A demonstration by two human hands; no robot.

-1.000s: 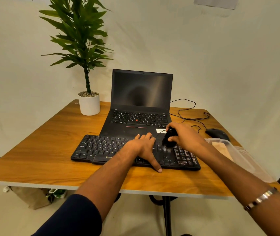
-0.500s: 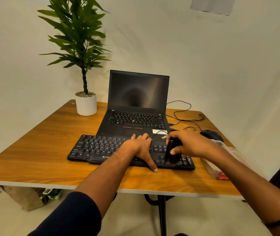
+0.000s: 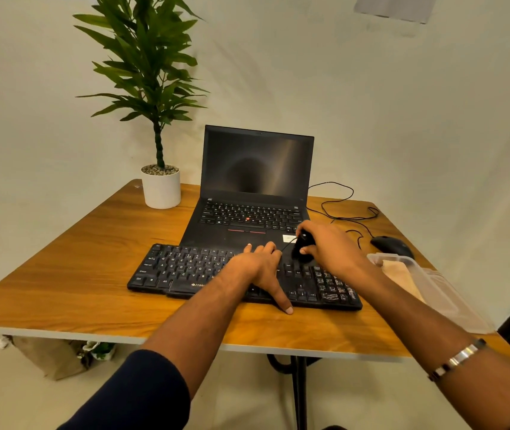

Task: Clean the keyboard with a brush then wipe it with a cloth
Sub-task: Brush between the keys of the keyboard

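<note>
A black external keyboard (image 3: 185, 270) lies on the wooden table (image 3: 70, 274) in front of a laptop. My left hand (image 3: 261, 268) rests flat on the keyboard's middle, fingers straight and the thumb reaching over its front edge. My right hand (image 3: 329, 248) grips a black brush (image 3: 301, 248) over the keyboard's back right part, bristles down on the keys. A beige cloth (image 3: 401, 276) lies in a clear plastic container (image 3: 446, 301) at the right.
An open black laptop (image 3: 255, 187) stands behind the keyboard. A white pot with a green plant (image 3: 161, 187) is at the back left. A black mouse (image 3: 391, 246) and its looping cable (image 3: 337, 200) lie at the back right.
My right hand has moved the brush from the keyboard's front right back toward its far edge. My left hand stays on the keyboard.
</note>
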